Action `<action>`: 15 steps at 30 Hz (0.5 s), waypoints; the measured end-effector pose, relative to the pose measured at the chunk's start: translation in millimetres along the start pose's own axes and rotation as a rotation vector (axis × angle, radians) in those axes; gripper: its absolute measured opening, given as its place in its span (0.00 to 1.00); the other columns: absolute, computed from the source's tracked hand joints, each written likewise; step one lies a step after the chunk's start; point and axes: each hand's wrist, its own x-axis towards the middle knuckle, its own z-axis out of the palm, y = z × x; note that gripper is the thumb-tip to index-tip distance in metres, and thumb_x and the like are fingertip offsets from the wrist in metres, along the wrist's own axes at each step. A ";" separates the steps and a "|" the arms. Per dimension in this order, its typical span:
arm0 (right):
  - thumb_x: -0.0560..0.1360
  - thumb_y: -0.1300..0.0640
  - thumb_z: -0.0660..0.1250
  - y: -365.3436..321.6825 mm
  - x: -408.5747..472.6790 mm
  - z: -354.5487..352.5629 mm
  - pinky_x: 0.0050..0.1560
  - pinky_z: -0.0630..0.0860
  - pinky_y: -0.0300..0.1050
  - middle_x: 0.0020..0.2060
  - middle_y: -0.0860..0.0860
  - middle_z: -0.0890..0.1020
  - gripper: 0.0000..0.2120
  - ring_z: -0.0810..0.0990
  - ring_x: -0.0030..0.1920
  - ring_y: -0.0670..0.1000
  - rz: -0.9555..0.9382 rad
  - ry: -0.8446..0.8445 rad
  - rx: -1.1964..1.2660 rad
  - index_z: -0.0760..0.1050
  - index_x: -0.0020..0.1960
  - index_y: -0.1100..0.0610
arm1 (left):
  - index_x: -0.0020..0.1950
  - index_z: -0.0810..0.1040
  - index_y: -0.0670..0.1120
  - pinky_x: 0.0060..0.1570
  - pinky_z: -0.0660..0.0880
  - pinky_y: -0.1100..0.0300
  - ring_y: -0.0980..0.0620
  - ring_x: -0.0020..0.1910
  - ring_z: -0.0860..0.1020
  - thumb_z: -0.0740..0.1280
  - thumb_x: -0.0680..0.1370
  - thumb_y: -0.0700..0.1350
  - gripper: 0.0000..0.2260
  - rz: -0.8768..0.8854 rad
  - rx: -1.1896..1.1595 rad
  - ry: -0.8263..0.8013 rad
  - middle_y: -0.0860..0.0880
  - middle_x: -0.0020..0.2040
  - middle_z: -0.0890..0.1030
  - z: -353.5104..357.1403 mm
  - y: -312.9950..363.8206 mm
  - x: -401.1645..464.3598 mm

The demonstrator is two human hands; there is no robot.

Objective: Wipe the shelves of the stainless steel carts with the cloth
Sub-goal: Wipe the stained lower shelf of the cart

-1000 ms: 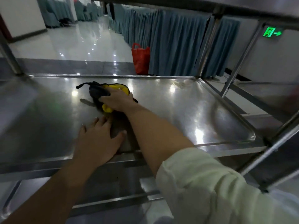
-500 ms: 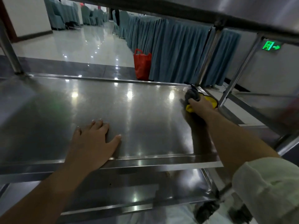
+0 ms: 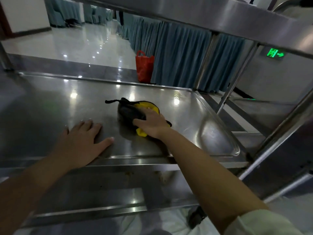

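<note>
Fingers [image 3: 141, 120] of the right hand [image 3: 150, 123] lie spread and fairly straight over the cloth [image 3: 132, 112], pressing down on it rather than closing round it; a flat press like this probably keeps as much fabric as possible against the metal. The cloth, dark with yellow showing at its far edge and below the palm, sits bunched near the middle of the cart's middle shelf [image 3: 194, 119], with one dark strip trailing off to the left. From the hand, the bare forearm runs back toward the camera to a pale sleeve [image 3: 264, 223] pushed up the arm, likely to keep it off the wet steel.

The left hand [image 3: 81, 141] rests palm-down on the same shelf, fingers straight and slightly apart, thumb out to the side, holding nothing. It lies near the front rim, close to the cloth but not touching it, and appears to brace the person and steady the cart while the other arm reaches.

Above, the upper shelf [image 3: 220, 16] overhangs the work. Below, the lower shelf [image 3: 101, 192] shows brownish specks near its front edge, so it seems yet to be wiped. A red bag [image 3: 144, 67] stands on the floor beyond, beside blue-grey curtains [image 3: 177, 60].
</note>
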 end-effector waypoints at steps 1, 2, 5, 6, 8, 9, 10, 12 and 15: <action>0.73 0.38 0.60 -0.4 -3.4 -0.9 0.68 0.64 0.60 0.70 0.53 0.70 0.30 0.67 0.69 0.57 0.007 -0.002 -0.001 0.62 0.73 0.44 | 0.78 0.52 0.57 0.73 0.51 0.43 0.47 0.77 0.52 0.36 0.66 0.74 0.43 0.006 0.040 -0.035 0.48 0.79 0.52 -1.2 1.1 0.3; 0.74 0.38 0.60 0.4 -6.9 -2.4 0.69 0.63 0.60 0.71 0.53 0.70 0.30 0.66 0.70 0.57 0.009 -0.006 0.005 0.62 0.74 0.44 | 0.78 0.49 0.59 0.73 0.52 0.43 0.46 0.77 0.52 0.35 0.66 0.75 0.43 0.007 0.075 -0.062 0.48 0.79 0.52 -1.9 1.5 1.4; 0.74 0.39 0.60 2.5 -16.4 -5.7 0.69 0.63 0.59 0.70 0.52 0.70 0.27 0.65 0.71 0.57 0.006 -0.005 0.019 0.62 0.72 0.42 | 0.77 0.52 0.58 0.71 0.57 0.43 0.46 0.76 0.56 0.39 0.70 0.74 0.39 0.015 0.168 -0.092 0.48 0.78 0.56 -7.3 5.2 15.0; 0.74 0.39 0.60 3.2 -18.4 -6.0 0.69 0.63 0.59 0.70 0.52 0.71 0.26 0.65 0.71 0.56 0.010 0.002 0.027 0.63 0.71 0.42 | 0.77 0.55 0.56 0.70 0.58 0.44 0.46 0.76 0.57 0.43 0.72 0.74 0.38 0.025 0.174 -0.096 0.49 0.78 0.58 -8.6 10.4 23.6; 0.74 0.39 0.60 5.0 -21.5 -5.0 0.69 0.61 0.60 0.69 0.51 0.71 0.26 0.64 0.71 0.56 0.005 0.005 0.044 0.64 0.71 0.42 | 0.75 0.60 0.52 0.68 0.62 0.45 0.45 0.74 0.60 0.50 0.74 0.71 0.35 0.045 0.094 -0.101 0.47 0.76 0.62 -9.1 31.2 42.6; 0.74 0.39 0.59 5.9 -21.9 -4.5 0.70 0.60 0.61 0.69 0.51 0.71 0.27 0.64 0.72 0.55 -0.004 -0.002 0.050 0.63 0.71 0.42 | 0.74 0.62 0.51 0.66 0.64 0.45 0.44 0.72 0.64 0.51 0.75 0.70 0.33 0.048 0.025 -0.094 0.46 0.74 0.66 -8.0 43.7 49.6; 0.73 0.39 0.59 7.4 -22.2 -4.7 0.70 0.59 0.61 0.69 0.51 0.71 0.28 0.64 0.72 0.55 -0.014 -0.013 0.051 0.63 0.72 0.42 | 0.72 0.64 0.52 0.64 0.66 0.45 0.44 0.68 0.67 0.51 0.76 0.68 0.31 0.045 -0.027 -0.072 0.45 0.70 0.69 -5.2 55.1 54.1; 0.72 0.36 0.58 14.5 -20.3 -8.0 0.71 0.57 0.62 0.70 0.50 0.71 0.29 0.63 0.72 0.55 -0.008 -0.040 0.046 0.62 0.72 0.40 | 0.70 0.65 0.53 0.64 0.64 0.43 0.43 0.66 0.68 0.49 0.75 0.68 0.29 0.052 -0.016 0.004 0.44 0.66 0.71 7.1 68.8 58.3; 0.67 0.34 0.59 39.4 -11.7 -23.9 0.69 0.62 0.59 0.66 0.51 0.73 0.30 0.67 0.67 0.58 0.121 -0.008 0.104 0.63 0.69 0.36 | 0.67 0.70 0.53 0.67 0.61 0.42 0.44 0.67 0.68 0.45 0.73 0.69 0.32 0.061 -0.019 0.120 0.44 0.66 0.72 18.2 66.4 59.1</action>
